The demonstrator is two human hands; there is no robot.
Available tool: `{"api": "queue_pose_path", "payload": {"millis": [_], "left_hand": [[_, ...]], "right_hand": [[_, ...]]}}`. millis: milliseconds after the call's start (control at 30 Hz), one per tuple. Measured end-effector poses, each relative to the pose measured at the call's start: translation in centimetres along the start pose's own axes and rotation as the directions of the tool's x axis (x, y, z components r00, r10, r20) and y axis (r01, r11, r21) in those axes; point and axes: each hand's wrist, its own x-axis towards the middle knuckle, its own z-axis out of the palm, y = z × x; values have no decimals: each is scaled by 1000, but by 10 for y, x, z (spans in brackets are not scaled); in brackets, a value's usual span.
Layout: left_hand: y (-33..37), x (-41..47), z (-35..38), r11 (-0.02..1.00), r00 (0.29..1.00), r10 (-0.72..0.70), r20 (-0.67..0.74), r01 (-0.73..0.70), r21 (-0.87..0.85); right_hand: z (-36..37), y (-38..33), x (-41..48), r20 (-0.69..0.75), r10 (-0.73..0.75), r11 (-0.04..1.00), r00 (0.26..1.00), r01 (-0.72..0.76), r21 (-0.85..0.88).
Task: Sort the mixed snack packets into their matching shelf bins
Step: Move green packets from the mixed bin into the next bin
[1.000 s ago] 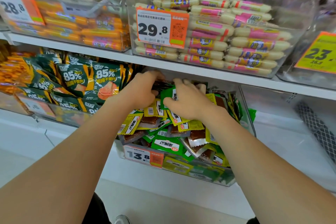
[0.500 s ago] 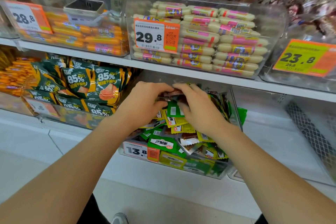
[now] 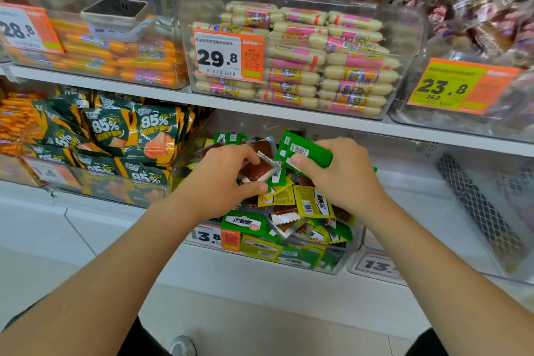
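A clear bin [image 3: 326, 266] on the lower shelf holds a mixed heap of small green, yellow and clear brown snack packets [image 3: 291, 211]. Over the heap, my left hand [image 3: 222, 179] grips a clear packet with brown filling [image 3: 257, 169] between thumb and fingers. Beside it my right hand [image 3: 338, 173] pinches a green packet [image 3: 306, 150] with a white barcode label, lifted above the pile. The two hands are close together, almost touching.
Left of the bin stands a bin of dark green 85% bags [image 3: 130, 139]. The upper shelf [image 3: 289, 111] carries bins of orange sausages [image 3: 115, 58] and pink-labelled sausages [image 3: 332, 66]. A clear bin [image 3: 433, 225] with a mesh liner is at the right.
Both hands have come up out of the heap, each now with a packet: brown in the left, green in the right. The camera has moved closer and tilted up slightly.
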Motion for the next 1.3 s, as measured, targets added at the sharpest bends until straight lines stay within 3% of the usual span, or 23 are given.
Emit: {"api": "queue_pose_path", "payload": {"millis": [200,367,467,600,633,700,767,800,867,933,1000,1067,1133,1167,1233,1300], "left_hand": [[8,0,-1,989,996,84,-3,-83,123],[10,0,0,967,994,112,0,-109,231],[14,1,3,972,990,115,-77,-97,214],[21,0,-2,988,978,-69,-199,40,-149],[25,0,-5,943,975,-141,-173,78,-325],[36,-2,-13,699,975,-223,-16,148,-699],[44,-4,-19,454,970,-220,106,198,-869],[46,-6,-20,400,968,-217,128,208,-892],[47,-10,-19,427,966,-217,141,224,-876],[47,-14,-17,498,964,-226,141,239,-834],[44,-16,-17,536,959,-262,103,234,-811],[39,-15,-19,590,952,-305,22,207,-780],[29,-13,-21,687,928,-362,-94,197,-699],[23,-12,-20,726,911,-389,-138,211,-655],[14,-11,-20,786,898,-405,-173,246,-567],[7,-9,-18,853,906,-380,-187,265,-449]], "right_hand": [[-2,-5,-8,74,248,944,966,-258,204],[1,-9,-12,40,298,929,954,-299,216],[5,-14,-14,85,373,829,924,-373,417],[14,-29,-16,334,343,499,878,-472,727],[18,-32,-16,351,310,451,884,-461,764],[27,-36,-19,283,290,486,914,-396,779],[34,-38,-21,98,276,692,956,-269,670],[36,-39,-21,-9,239,793,971,-190,579],[40,-40,-21,-170,114,927,979,-44,372],[42,-44,-21,-235,18,974,972,37,225],[44,-44,-18,-219,-10,965,976,67,252],[44,-42,-14,-102,7,973,995,17,231],[47,-38,-8,2,72,996,997,-72,53],[49,-36,-7,38,111,988,993,-106,-115],[52,-38,-6,122,194,920,973,-138,-366],[53,-42,-5,188,232,890,954,-131,-436]]}}
